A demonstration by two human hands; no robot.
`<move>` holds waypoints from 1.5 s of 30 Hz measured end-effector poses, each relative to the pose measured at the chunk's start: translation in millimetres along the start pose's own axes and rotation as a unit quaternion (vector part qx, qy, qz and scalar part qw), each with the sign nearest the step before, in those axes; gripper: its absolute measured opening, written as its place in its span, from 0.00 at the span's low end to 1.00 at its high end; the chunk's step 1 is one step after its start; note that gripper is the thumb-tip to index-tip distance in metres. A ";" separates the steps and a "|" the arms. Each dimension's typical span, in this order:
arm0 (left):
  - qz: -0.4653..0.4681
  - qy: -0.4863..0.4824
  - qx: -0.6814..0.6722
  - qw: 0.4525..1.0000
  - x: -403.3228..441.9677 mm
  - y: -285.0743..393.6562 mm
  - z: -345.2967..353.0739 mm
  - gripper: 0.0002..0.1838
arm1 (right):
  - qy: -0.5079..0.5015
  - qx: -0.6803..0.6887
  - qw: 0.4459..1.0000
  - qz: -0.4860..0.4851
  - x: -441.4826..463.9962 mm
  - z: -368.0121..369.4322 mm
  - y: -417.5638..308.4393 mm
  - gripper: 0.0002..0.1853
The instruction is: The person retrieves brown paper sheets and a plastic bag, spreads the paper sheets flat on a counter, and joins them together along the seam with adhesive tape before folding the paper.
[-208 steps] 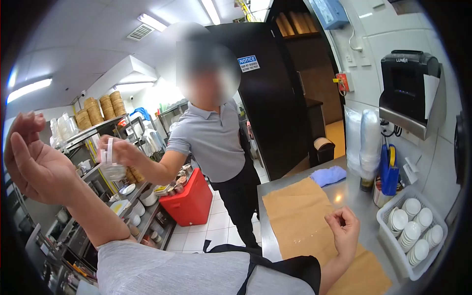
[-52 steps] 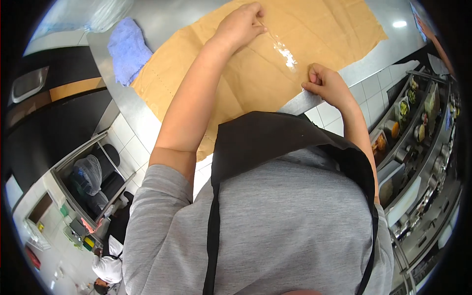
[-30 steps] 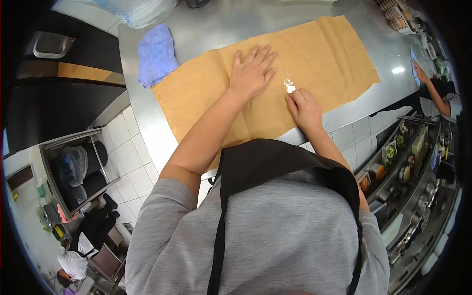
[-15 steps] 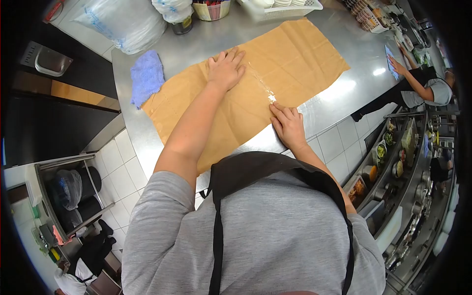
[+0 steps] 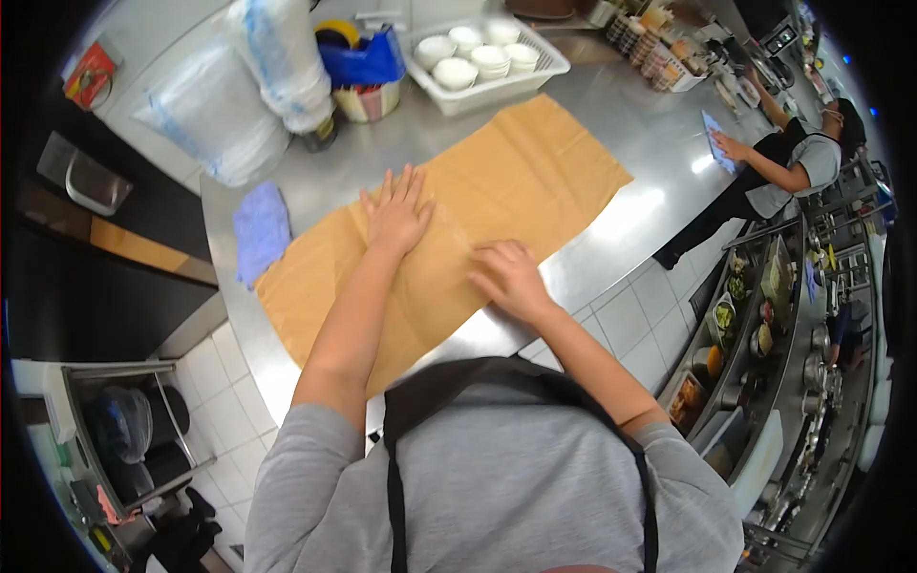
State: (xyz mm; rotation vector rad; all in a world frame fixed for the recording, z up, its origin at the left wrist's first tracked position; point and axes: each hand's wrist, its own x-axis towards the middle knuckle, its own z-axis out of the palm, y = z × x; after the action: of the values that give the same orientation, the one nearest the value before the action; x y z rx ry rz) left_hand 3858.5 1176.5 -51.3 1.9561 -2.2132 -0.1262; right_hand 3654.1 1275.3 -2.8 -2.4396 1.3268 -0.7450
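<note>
A long sheet of brown paper (image 5: 535, 162) lies on the steel counter, with a clear shiny strip (image 5: 449, 224) across its middle. My left hand (image 5: 398, 215) rests flat on the paper left of the strip, fingers spread. At the strip's near end, by the paper's front edge, my right hand (image 5: 513, 277) touches the sheet with its fingertips, fingers and thumb apart. Neither hand holds anything. A blue-purple cloth (image 5: 260, 229) lies beside the paper's left end.
Behind the paper stand a white basket of small cups (image 5: 492, 91), a tub with a blue tape dispenser (image 5: 368, 72) and bagged plastic ware (image 5: 205, 115). A co-worker (image 5: 802, 172) leans over the counter's far right, a hand on a blue cloth (image 5: 716, 143).
The earlier frames show a person standing in front; now the view is down on the paper. Both hands have come down onto the paper, the left spread flat, and the right has opened from a pinch.
</note>
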 end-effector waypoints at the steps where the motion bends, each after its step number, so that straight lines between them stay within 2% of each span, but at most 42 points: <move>1: 0.000 -0.001 0.003 1.000 -0.7 1.5 -0.6 0.31 | 0.011 -0.005 1.000 -0.003 14.2 5.3 2.7 0.16; 3: 0.008 -0.001 0.011 1.000 0.5 1.8 -2.2 0.31 | -0.046 -0.023 0.997 -0.049 46.2 15.2 18.2 0.24; 4: 0.014 -0.001 0.017 1.000 -0.5 1.8 -1.8 0.31 | -0.032 -0.028 0.998 -0.054 53.3 18.0 37.5 0.24; 6: 0.009 -0.005 0.014 1.000 -1.4 6.4 -5.3 0.32 | -0.105 -0.085 0.991 -0.012 75.5 24.8 85.3 0.28; 8: 0.002 -0.013 0.010 1.000 -0.6 10.7 -5.3 0.32 | -0.054 -0.096 0.990 0.086 91.0 5.1 135.6 0.30; 10: -0.003 -0.016 0.013 1.000 -1.8 15.9 -8.7 0.33 | -0.033 -0.188 0.959 0.209 99.9 -22.7 200.5 0.31; 12: -0.009 -0.021 0.015 1.000 -0.9 19.4 -11.0 0.33 | -0.017 -0.193 0.936 0.295 101.1 -58.5 256.8 0.32; 14: -0.011 -0.020 0.016 1.000 -1.2 21.0 -12.9 0.33 | -0.002 -0.150 0.939 0.310 96.7 -90.4 289.8 0.32; 18: -0.019 -0.014 0.008 1.000 -3.2 24.7 -11.4 0.32 | -0.004 -0.164 0.934 0.316 94.8 -98.8 303.7 0.32; 20: -0.042 0.022 -0.021 0.999 -1.3 22.6 -6.1 0.32 | -0.006 -0.146 0.941 0.305 89.7 -102.9 302.4 0.34; 21: -0.038 0.028 -0.018 0.999 -1.7 23.6 -6.3 0.31 | 0.005 -0.147 0.935 0.322 79.8 -104.1 305.9 0.34; 23: -0.017 0.026 -0.011 0.999 -3.4 23.6 -8.5 0.31 | 0.022 -0.112 0.956 0.272 58.8 -101.8 305.0 0.37; 27: 0.024 0.034 -0.020 0.999 -3.3 21.8 -5.2 0.29 | 0.066 -0.089 0.944 0.310 -2.0 -110.1 276.5 0.39; 29: 0.056 0.034 -0.020 0.998 -4.0 20.2 -5.1 0.29 | 0.140 -0.075 0.937 0.311 -33.4 -109.1 261.3 0.36; 33: 0.071 0.055 -0.022 0.996 -18.6 36.3 -4.4 0.30 | 0.164 -0.034 0.913 0.373 -103.7 -123.6 218.1 0.33; 35: 0.082 0.079 -0.044 0.993 -34.1 48.0 1.3 0.32 | 0.220 -0.035 0.881 0.416 -136.9 -129.7 199.4 0.25; 36: 0.087 0.072 -0.045 0.993 -41.4 55.0 4.3 0.32 | 0.220 -0.036 0.878 0.423 -153.8 -128.5 200.1 0.25; 38: 0.078 0.078 -0.049 0.993 -57.5 72.2 7.2 0.33 | 0.221 0.168 0.833 0.478 -197.4 -122.7 208.3 0.17; 40: 0.094 0.066 -0.053 0.992 -69.0 93.5 10.3 0.34 | 0.298 0.151 0.833 0.440 -235.5 -135.5 193.8 0.14; 42: 0.107 0.053 -0.064 0.991 -75.7 119.7 11.7 0.35 | 0.318 0.171 0.808 0.466 -276.4 -152.8 200.0 0.13; 44: 0.188 0.004 -0.121 0.975 -78.2 157.5 11.9 0.37 | 0.359 0.139 0.790 0.478 -314.2 -178.8 203.9 0.12; 45: 0.199 -0.038 -0.116 0.972 -77.5 181.3 6.7 0.37 | 0.394 0.103 0.775 0.484 -337.9 -193.4 204.4 0.12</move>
State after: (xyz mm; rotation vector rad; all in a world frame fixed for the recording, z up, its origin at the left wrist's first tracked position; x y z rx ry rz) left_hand 3689.5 1276.1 -30.6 1.3808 -2.4594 -0.3866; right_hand 3251.8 1448.8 -40.3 -0.9149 2.2831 -1.4875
